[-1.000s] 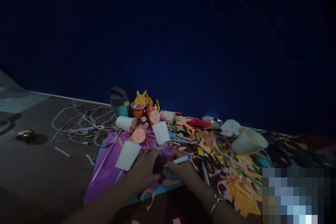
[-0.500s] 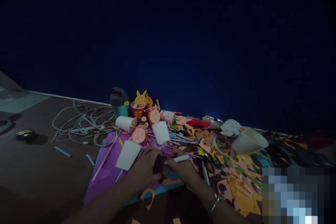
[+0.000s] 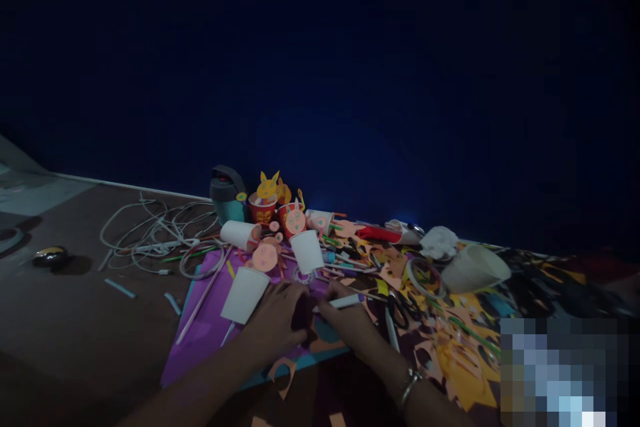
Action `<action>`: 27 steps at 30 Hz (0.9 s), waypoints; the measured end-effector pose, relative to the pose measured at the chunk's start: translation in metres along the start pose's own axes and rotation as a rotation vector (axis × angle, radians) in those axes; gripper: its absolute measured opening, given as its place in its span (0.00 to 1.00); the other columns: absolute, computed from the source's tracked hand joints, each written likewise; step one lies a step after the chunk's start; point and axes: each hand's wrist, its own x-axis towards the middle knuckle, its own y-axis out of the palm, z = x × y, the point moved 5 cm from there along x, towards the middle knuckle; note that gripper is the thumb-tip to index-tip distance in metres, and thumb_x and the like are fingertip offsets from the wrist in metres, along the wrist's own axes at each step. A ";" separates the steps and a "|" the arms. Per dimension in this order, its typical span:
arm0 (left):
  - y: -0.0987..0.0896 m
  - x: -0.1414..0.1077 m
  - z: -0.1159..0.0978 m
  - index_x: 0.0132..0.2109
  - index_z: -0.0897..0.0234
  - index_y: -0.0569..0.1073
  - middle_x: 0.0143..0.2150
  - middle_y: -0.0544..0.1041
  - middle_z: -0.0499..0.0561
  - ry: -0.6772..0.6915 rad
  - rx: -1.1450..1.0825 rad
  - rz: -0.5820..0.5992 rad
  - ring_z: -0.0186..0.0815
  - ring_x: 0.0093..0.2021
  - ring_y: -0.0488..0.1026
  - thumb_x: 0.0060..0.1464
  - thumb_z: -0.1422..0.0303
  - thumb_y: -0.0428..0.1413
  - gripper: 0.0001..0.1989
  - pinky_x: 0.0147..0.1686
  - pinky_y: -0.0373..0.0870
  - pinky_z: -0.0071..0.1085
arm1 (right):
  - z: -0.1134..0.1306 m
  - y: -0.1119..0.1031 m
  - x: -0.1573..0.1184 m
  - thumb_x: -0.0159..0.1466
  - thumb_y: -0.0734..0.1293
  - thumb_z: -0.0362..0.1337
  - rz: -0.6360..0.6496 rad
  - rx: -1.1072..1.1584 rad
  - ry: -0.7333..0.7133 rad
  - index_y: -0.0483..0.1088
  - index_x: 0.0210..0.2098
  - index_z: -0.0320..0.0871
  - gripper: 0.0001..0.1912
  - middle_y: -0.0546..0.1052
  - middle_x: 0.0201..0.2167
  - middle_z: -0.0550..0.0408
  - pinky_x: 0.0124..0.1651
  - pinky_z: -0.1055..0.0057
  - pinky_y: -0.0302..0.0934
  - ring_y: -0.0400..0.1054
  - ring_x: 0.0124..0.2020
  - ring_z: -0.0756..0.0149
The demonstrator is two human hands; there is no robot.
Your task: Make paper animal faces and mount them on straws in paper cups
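My right hand (image 3: 345, 312) is closed around a white marker (image 3: 344, 302) with a purple end, its tip pointing left. Close by on the left, my left hand (image 3: 283, 313) has bent fingers near the purple sheet (image 3: 185, 340); what lies under them is hidden in shadow. A white paper cup (image 3: 245, 295) lies beside my left hand, and a second white cup (image 3: 307, 251) stands tilted just beyond both hands. A round orange paper face (image 3: 265, 257) rests behind them.
Red cups (image 3: 263, 213) with paper animal faces and a teal bottle (image 3: 230, 203) stand at the back. Coiled white cables (image 3: 150, 233) lie left. On the right are paper scraps (image 3: 465, 373), black scissors (image 3: 399, 310), tape rolls (image 3: 425, 278) and a translucent cup (image 3: 475, 269).
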 end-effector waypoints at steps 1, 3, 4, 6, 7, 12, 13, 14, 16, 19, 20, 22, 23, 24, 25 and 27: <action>0.000 0.000 0.000 0.44 0.60 0.65 0.43 0.69 0.51 -0.002 0.000 0.000 0.44 0.45 0.65 0.38 0.69 0.61 0.22 0.43 0.58 0.36 | 0.001 0.000 0.000 0.51 0.61 0.31 -0.004 -0.011 -0.018 0.59 0.20 0.44 0.06 0.62 0.18 0.64 0.24 0.76 0.50 0.55 0.22 0.72; 0.001 0.000 0.000 0.45 0.59 0.65 0.44 0.69 0.51 0.000 -0.002 -0.008 0.44 0.46 0.64 0.38 0.70 0.61 0.23 0.43 0.58 0.36 | 0.000 0.001 -0.001 0.51 0.62 0.31 0.008 -0.003 -0.015 0.59 0.21 0.44 0.06 0.61 0.18 0.64 0.24 0.76 0.50 0.55 0.22 0.72; 0.001 0.000 0.001 0.45 0.59 0.66 0.44 0.69 0.51 0.002 -0.002 -0.011 0.44 0.46 0.64 0.38 0.71 0.60 0.23 0.44 0.58 0.36 | -0.002 0.002 -0.002 0.51 0.62 0.32 0.027 0.016 0.007 0.58 0.20 0.44 0.06 0.61 0.18 0.64 0.23 0.76 0.49 0.54 0.21 0.72; 0.003 0.000 0.002 0.44 0.59 0.66 0.44 0.70 0.51 0.008 0.001 -0.007 0.45 0.48 0.64 0.38 0.71 0.60 0.23 0.45 0.58 0.37 | -0.005 0.005 -0.003 0.50 0.63 0.33 0.075 0.065 0.051 0.57 0.20 0.44 0.07 0.59 0.17 0.65 0.21 0.77 0.47 0.51 0.19 0.73; 0.003 0.001 0.002 0.45 0.59 0.66 0.44 0.70 0.51 0.008 0.000 -0.005 0.45 0.48 0.64 0.38 0.71 0.60 0.23 0.45 0.58 0.37 | -0.006 0.006 -0.003 0.51 0.63 0.34 0.094 0.088 0.063 0.57 0.20 0.44 0.08 0.58 0.16 0.66 0.21 0.77 0.47 0.51 0.19 0.74; 0.002 0.000 0.002 0.45 0.60 0.66 0.44 0.70 0.51 0.014 -0.020 -0.022 0.45 0.46 0.65 0.38 0.71 0.60 0.23 0.43 0.58 0.36 | -0.003 0.001 -0.001 0.51 0.62 0.32 0.026 0.042 0.013 0.58 0.20 0.44 0.07 0.60 0.18 0.64 0.22 0.77 0.49 0.53 0.21 0.73; 0.001 0.000 0.001 0.45 0.60 0.66 0.43 0.70 0.51 0.018 -0.020 -0.022 0.44 0.46 0.65 0.38 0.71 0.60 0.23 0.43 0.58 0.36 | -0.002 0.001 -0.001 0.51 0.62 0.32 0.015 0.022 -0.004 0.58 0.21 0.44 0.06 0.60 0.18 0.64 0.23 0.77 0.50 0.53 0.21 0.73; 0.001 0.000 0.001 0.44 0.60 0.66 0.43 0.70 0.51 0.025 -0.018 -0.021 0.44 0.46 0.64 0.38 0.71 0.60 0.22 0.43 0.58 0.36 | -0.002 0.001 -0.001 0.51 0.62 0.32 0.019 0.010 -0.012 0.59 0.21 0.44 0.06 0.60 0.18 0.64 0.23 0.77 0.50 0.53 0.21 0.73; 0.000 0.000 0.000 0.44 0.60 0.66 0.43 0.70 0.51 0.036 -0.013 -0.020 0.45 0.47 0.64 0.38 0.72 0.60 0.23 0.44 0.58 0.36 | -0.003 0.003 -0.002 0.51 0.63 0.32 0.055 0.028 0.004 0.59 0.21 0.43 0.06 0.60 0.18 0.64 0.23 0.77 0.49 0.53 0.21 0.73; 0.000 0.000 0.000 0.46 0.60 0.65 0.44 0.70 0.52 0.033 -0.007 -0.007 0.45 0.48 0.64 0.38 0.71 0.61 0.24 0.44 0.58 0.36 | -0.009 0.005 -0.001 0.50 0.63 0.33 0.086 0.098 0.080 0.57 0.19 0.44 0.08 0.59 0.15 0.66 0.20 0.78 0.47 0.52 0.18 0.74; 0.000 0.000 0.000 0.46 0.60 0.65 0.45 0.70 0.52 0.020 -0.008 -0.003 0.45 0.47 0.64 0.38 0.70 0.61 0.24 0.44 0.58 0.36 | -0.010 0.004 0.000 0.50 0.63 0.34 0.076 0.126 0.103 0.57 0.19 0.44 0.09 0.59 0.14 0.66 0.19 0.78 0.47 0.52 0.17 0.74; -0.001 0.000 0.001 0.46 0.60 0.66 0.45 0.69 0.52 -0.001 -0.018 0.000 0.45 0.47 0.64 0.39 0.69 0.61 0.23 0.43 0.59 0.36 | -0.012 0.001 0.002 0.50 0.64 0.35 0.029 0.192 0.132 0.56 0.19 0.45 0.10 0.59 0.13 0.66 0.18 0.78 0.47 0.52 0.15 0.75; 0.000 0.000 0.001 0.45 0.59 0.66 0.45 0.69 0.52 -0.005 -0.024 -0.001 0.46 0.47 0.64 0.39 0.68 0.61 0.23 0.43 0.59 0.36 | -0.012 -0.002 0.003 0.50 0.64 0.35 0.005 0.231 0.138 0.56 0.19 0.45 0.10 0.59 0.12 0.67 0.18 0.78 0.47 0.52 0.14 0.75; 0.000 0.000 0.002 0.45 0.59 0.66 0.45 0.69 0.52 -0.004 -0.030 -0.003 0.46 0.47 0.64 0.40 0.67 0.61 0.23 0.43 0.59 0.36 | -0.011 -0.004 0.004 0.51 0.64 0.36 -0.016 0.272 0.139 0.56 0.19 0.45 0.10 0.59 0.11 0.67 0.17 0.78 0.47 0.52 0.14 0.75; 0.001 0.000 0.003 0.46 0.59 0.66 0.46 0.69 0.52 -0.001 -0.033 -0.005 0.46 0.47 0.64 0.39 0.67 0.61 0.24 0.43 0.59 0.37 | -0.009 -0.006 0.005 0.51 0.65 0.37 -0.035 0.307 0.132 0.56 0.19 0.45 0.11 0.59 0.11 0.67 0.17 0.78 0.46 0.52 0.13 0.75; 0.004 0.000 0.005 0.49 0.59 0.65 0.47 0.69 0.53 0.009 -0.032 -0.008 0.47 0.48 0.64 0.39 0.66 0.62 0.27 0.44 0.59 0.38 | -0.005 -0.012 0.005 0.52 0.65 0.38 -0.075 0.352 0.113 0.57 0.19 0.44 0.12 0.60 0.11 0.67 0.17 0.78 0.46 0.53 0.13 0.75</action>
